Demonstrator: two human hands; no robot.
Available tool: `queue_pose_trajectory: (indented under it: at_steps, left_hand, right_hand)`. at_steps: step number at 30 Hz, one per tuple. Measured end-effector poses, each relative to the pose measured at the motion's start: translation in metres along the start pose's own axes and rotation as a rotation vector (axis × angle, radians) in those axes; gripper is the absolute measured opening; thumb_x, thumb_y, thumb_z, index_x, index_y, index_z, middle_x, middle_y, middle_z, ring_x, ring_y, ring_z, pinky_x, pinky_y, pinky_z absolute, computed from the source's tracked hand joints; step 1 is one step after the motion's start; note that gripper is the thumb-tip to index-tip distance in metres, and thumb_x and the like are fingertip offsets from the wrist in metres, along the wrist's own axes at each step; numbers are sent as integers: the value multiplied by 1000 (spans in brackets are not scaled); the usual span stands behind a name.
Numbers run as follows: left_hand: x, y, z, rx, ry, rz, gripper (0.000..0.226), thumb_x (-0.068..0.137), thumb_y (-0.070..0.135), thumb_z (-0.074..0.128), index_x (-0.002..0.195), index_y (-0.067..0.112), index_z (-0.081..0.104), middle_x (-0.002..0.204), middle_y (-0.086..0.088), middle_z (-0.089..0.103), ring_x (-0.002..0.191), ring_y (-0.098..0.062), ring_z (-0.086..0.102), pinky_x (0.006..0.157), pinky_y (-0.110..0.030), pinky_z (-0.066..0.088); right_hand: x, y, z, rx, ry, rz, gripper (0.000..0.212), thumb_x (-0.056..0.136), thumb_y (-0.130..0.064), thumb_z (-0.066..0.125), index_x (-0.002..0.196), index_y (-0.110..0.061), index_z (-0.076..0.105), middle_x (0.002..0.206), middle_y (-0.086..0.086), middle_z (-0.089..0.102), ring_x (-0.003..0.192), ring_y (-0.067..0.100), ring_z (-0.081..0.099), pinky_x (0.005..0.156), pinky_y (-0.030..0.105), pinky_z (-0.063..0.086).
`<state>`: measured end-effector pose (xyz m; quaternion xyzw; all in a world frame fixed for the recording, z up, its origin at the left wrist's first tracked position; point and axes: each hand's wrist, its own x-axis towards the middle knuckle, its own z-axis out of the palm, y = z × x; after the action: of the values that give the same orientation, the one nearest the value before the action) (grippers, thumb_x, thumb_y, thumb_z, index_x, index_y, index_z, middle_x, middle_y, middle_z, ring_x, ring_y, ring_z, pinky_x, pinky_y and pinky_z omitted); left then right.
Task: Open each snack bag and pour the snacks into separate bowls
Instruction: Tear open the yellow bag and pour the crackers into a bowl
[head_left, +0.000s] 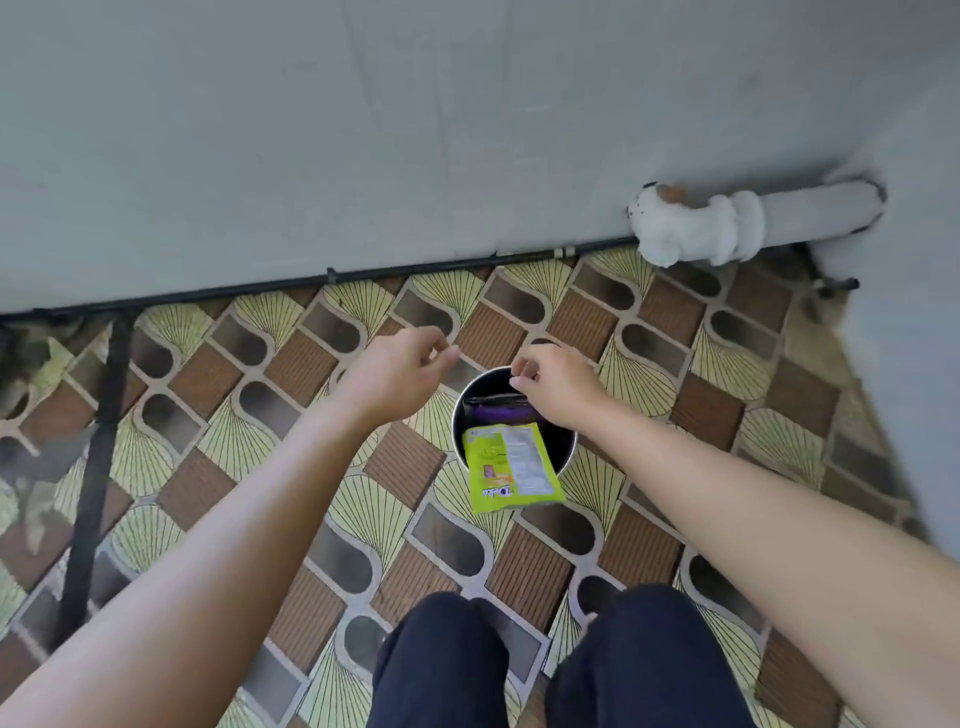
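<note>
A round metal bowl (459, 415) stands on the patterned floor mat in front of my legs. A green snack bag (511, 467) leans out over the bowl's near rim, printed side up. Behind it, inside the bowl, lies a purple snack bag (496, 413) with a dark strip above it. My right hand (558, 391) hovers over the bowl's far right rim, its thumb and fingers pinched together at the edge; whether they grip anything is hidden. To the left of the bowl, my left hand (397, 375) hangs with its fingers curled in and nothing visible in them.
A grey wall rises just beyond the mat, with a black cable (311, 283) along its foot. A white pipe (727, 223) juts from the wall corner at the right. A black strap (96, 457) runs across the mat at the left. My knees (545, 670) are below.
</note>
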<state>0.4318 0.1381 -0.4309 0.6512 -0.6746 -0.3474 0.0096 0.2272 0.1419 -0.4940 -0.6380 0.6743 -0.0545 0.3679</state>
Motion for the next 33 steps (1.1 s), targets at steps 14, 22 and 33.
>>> queue_pose_trajectory:
  at_steps: [14,22,33]
  left_hand:
    - [-105,246,-255,94,188,321,34,102,56,43,109,28,63,94,6,66,86,-21,65,84,-39,56]
    - [-157,392,-296,64,223,628,28,103,52,45,95,29,61,80,5,67,76,-20,63,65,-33,47]
    - [-232,633,-161,82,7,1084,27,101,46,51,86,28,63,58,7,58,62,-17,56,62,-31,43]
  right_hand:
    - [-152,-160,-329,-103,402,-99,17,94,-36,64,93,-19,66,93,1,70,87,21,65,80,41,57]
    - [-286,-159,-451,52,726,-52,14,94,-32,63,90,-20,68,81,-7,68,78,15,64,71,33,55]
    - [-493,23,-530,63,1143,371,12,94,-31,60,88,-23,66,79,-9,68,77,13,63,73,36,55]
